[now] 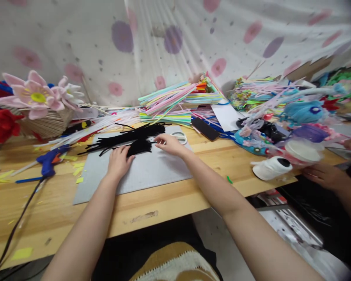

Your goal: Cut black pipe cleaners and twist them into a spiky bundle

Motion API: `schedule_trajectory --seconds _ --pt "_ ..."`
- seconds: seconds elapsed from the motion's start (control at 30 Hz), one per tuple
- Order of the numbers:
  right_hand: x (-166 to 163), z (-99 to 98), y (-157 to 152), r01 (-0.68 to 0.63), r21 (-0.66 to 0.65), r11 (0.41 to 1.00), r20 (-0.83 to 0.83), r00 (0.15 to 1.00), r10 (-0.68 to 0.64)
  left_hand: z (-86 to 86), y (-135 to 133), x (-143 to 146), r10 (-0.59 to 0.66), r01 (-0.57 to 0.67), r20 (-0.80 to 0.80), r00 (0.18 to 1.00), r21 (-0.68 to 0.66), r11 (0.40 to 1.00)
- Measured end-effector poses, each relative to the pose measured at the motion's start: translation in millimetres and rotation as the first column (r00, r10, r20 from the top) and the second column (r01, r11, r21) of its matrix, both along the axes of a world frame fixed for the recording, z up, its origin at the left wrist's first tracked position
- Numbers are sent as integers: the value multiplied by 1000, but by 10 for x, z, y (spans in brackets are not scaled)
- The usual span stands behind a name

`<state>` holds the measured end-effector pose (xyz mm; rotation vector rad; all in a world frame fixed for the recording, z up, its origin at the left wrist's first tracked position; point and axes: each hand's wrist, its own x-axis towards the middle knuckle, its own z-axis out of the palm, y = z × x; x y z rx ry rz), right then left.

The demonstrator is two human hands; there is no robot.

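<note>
Black short stems [140, 147] lay gathered | longer stems [119, 138] lay ungathered | left hand [119, 160] rested on short ones, right hand's [170, 145] fingers narrowed; neither grip's hold could be told

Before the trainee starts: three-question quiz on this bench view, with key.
1. Where does the blue glue gun lie relative to the grey board?
2. True or false: the left hand touches black pipe cleaners.
3. Nearest the right hand: A) white thread cone, B) white-handled scissors, or C) blue glue gun?

Key: 1. Left of it, on the wooden table. 2. True. 3. B.
</note>
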<state>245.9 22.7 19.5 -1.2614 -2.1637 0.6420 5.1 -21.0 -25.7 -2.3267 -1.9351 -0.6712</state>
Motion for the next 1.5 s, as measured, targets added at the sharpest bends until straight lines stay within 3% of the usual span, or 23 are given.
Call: schedule_trajectory --seconds 0.13,0.37,0.5,0.7,0.9,1.03,1.17,1.27,1.37,1.5 --pt "-223 -285 201 173 24 985 49 983 -174 -24 4 -30 -100 101 27 995 -33 994" --pt "-109 -442 348 284 60 957 79 954 -288 -80 151 -42 -151 151 -22 988 11 988" --pt "-40 -516 571 240 102 965 50 968 -246 -128 362 -75 -184 181 -71 980 -53 982" --pt "-18 -630 690 219 226 949 10 974 -227 -77 597 -103 -74 69 -110 991 -50 996" --pt "-16 -608 615 229 295 928 -80 973 -215 32 448 -85 -108 116 -85 991 108 987" --pt "-201 -469 438 155 344 926 -121 985 -120 71 308 -59 -39 50 -55 998 224 973" --pt "-477 -369 222 -53 404 913 29 999 45 65 230 -40 -22 37 -62 998 255 966" --pt "-594 -373 164 -172 408 897 225 971 84 47 199 -30 -37 43 -28 999 252 967" --pt "-604 -408 196 -161 414 896 292 956 36 36 175 -16 -26 16 38 999 231 973" --pt "-558 -429 241 -34 421 906 223 973 -67 34 152 -31 36 -49 67 997 189 981"
